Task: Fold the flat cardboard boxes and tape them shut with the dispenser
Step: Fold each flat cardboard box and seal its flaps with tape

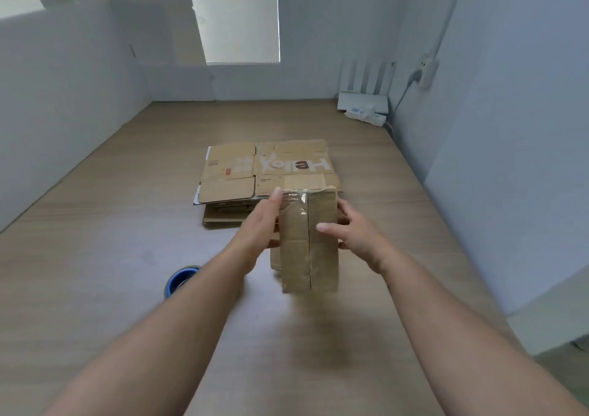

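A small folded cardboard box is held above the wooden table, with clear tape running along its middle seam. My left hand holds its left side, thumb up by the taped top corner. My right hand grips its right side, thumb lying on the front face. Behind the box a stack of flat cardboard boxes lies on the table, the top one printed "Hello" upside down. A blue tape dispenser roll sits on the table to the left, partly hidden by my left forearm.
White foam boards wall in the left and back of the wooden table. At the back right corner stand a white router and a power strip; a plug and cable hang on the right wall.
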A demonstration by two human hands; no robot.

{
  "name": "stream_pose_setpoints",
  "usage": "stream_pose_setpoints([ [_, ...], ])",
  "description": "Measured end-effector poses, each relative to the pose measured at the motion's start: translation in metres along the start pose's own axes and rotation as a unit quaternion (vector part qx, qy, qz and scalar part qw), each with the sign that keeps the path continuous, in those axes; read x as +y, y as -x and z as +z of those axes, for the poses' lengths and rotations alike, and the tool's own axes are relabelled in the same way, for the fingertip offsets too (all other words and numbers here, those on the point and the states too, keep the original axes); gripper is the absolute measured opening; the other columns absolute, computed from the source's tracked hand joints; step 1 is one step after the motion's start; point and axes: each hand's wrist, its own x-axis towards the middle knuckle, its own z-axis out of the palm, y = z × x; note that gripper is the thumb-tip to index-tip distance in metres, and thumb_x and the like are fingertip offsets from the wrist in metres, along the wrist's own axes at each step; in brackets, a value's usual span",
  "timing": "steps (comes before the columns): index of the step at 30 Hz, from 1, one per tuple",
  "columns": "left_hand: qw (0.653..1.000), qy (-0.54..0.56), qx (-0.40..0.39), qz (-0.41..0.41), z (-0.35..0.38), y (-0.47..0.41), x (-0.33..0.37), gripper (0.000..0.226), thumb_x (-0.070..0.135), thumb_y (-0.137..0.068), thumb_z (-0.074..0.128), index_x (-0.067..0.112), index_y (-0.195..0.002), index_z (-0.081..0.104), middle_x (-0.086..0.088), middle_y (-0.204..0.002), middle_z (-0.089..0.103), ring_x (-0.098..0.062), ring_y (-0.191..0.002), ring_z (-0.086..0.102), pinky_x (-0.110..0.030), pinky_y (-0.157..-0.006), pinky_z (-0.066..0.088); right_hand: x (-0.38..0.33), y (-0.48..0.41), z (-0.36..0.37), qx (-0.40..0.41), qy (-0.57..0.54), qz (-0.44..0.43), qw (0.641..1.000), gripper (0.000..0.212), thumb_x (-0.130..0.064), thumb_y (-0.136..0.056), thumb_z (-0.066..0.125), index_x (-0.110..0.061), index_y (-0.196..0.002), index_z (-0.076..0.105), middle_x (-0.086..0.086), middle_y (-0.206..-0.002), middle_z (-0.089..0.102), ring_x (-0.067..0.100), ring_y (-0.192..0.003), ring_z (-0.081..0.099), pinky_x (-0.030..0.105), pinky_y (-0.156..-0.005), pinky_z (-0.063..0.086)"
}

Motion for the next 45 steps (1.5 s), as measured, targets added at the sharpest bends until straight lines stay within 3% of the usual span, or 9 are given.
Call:
stream_pose_setpoints([
  [5, 0.996, 0.063, 0.062, 0.019, -0.007, 0.006, 0.011, 0.067, 0.064, -0.094, 0.029, 0.007, -0.111, 0.059, -0.012, -0.109, 0.066, -0.024, -0.102, 0.064, -0.044, -0.089, 0.054, -0.004, 0.009, -0.004, 0.005, -0.047, -0.057, 0.997, 0.055, 0.005, -0.073, 0.058, -0.020, -0.122, 0.054, 0.002, -0.104, 0.066, 0.010, -0.092, 0.063, 0.018, -0.077, 0.050],
  [10, 0.995, 0.016, 0.058, -0.075, -0.017, 0.022, -0.022, 0.080, 0.081, -0.080, 0.027, 0.021, -0.127, 0.050, -0.010, -0.115, 0.062, -0.023, -0.107, 0.061, -0.051, -0.089, 0.053, 0.018, 0.031, 0.011, 0.000, -0.039, 0.072, 0.997, 0.038, -0.024, -0.056, 0.047, -0.016, -0.089, 0.065, 0.002, -0.096, 0.069, 0.022, -0.100, 0.059, 0.031, -0.075, 0.036],
  [15, 0.987, -0.056, 0.030, -0.150, -0.020, 0.039, -0.034, 0.098, 0.088, -0.063, 0.017, 0.019, -0.121, 0.056, -0.010, -0.113, 0.064, -0.025, -0.106, 0.061, -0.048, -0.086, 0.054, 0.016, 0.037, 0.027, -0.005, -0.009, 0.122, 0.992, 0.057, -0.062, -0.090, 0.040, -0.013, -0.093, 0.068, 0.005, -0.092, 0.073, 0.018, -0.087, 0.067, 0.034, -0.077, 0.039],
  [23, 0.983, -0.128, -0.053, -0.122, -0.032, 0.050, -0.055, 0.045, 0.013, -0.095, 0.046, 0.020, -0.139, 0.037, -0.001, -0.110, 0.054, -0.017, -0.099, 0.058, -0.037, -0.078, 0.059, -0.001, 0.044, 0.048, -0.051, 0.101, 0.150, 0.982, 0.043, -0.045, -0.077, 0.068, -0.023, -0.112, 0.054, -0.002, -0.106, 0.060, 0.013, -0.089, 0.055, 0.026, -0.060, 0.038],
  [26, 0.975, -0.185, -0.081, -0.092, -0.026, 0.057, -0.069, 0.049, 0.020, -0.096, 0.048, 0.023, -0.143, 0.033, 0.002, -0.111, 0.051, -0.013, -0.098, 0.057, -0.035, -0.086, 0.057, 0.001, 0.048, 0.061, -0.047, 0.211, 0.178, 0.960, 0.081, -0.062, -0.060, 0.072, -0.022, -0.125, 0.047, 0.000, -0.121, 0.055, 0.021, -0.104, 0.055, 0.032, -0.068, 0.047],
  [29, 0.979, -0.158, -0.086, -0.092, -0.026, 0.059, -0.073, 0.058, 0.044, -0.094, 0.054, 0.027, -0.145, 0.032, 0.002, -0.122, 0.053, -0.013, -0.105, 0.057, -0.033, -0.081, 0.057, 0.004, 0.050, 0.073, 0.013, 0.290, 0.187, 0.938, 0.048, -0.042, -0.073, 0.066, -0.015, -0.111, 0.054, 0.003, -0.104, 0.059, 0.022, -0.092, 0.057, 0.033, -0.071, 0.049],
  [31, 0.985, -0.117, -0.070, -0.108, -0.028, 0.056, -0.069, 0.067, 0.053, -0.090, 0.055, 0.029, -0.147, 0.030, -0.002, -0.139, 0.048, -0.018, -0.114, 0.054, -0.030, -0.074, 0.057, 0.006, 0.053, 0.071, 0.061, 0.306, 0.159, 0.937, 0.010, -0.024, -0.086, 0.052, -0.014, -0.087, 0.054, 0.004, -0.085, 0.055, 0.026, -0.083, 0.052, 0.029, -0.058, 0.037],
  [34, 0.985, -0.134, -0.050, -0.100, -0.030, 0.058, -0.061, 0.054, 0.035, -0.096, 0.054, 0.026, -0.146, 0.033, -0.006, -0.139, 0.048, -0.019, -0.107, 0.056, -0.031, -0.074, 0.059, 0.013, 0.057, 0.061, 0.132, 0.256, 0.106, 0.952, 0.027, -0.008, -0.086, 0.043, -0.012, -0.060, 0.036, 0.004, -0.062, 0.040, 0.026, -0.067, 0.042, 0.030, -0.049, 0.024],
  [45, 0.990, -0.089, 0.109, -0.006, 0.001, 0.115, -0.029, 0.030, 0.014, -0.098, 0.041, 0.020, -0.126, 0.049, -0.003, -0.106, 0.058, -0.019, -0.087, 0.062, -0.037, -0.079, 0.059, -0.009, 0.096, 0.027, 0.137, 0.067, -0.097, 0.984, 0.012, -0.017, -0.086, 0.059, -0.017, -0.087, 0.071, 0.001, -0.077, 0.070, 0.020, -0.074, 0.062, 0.034, -0.069, 0.049],
])
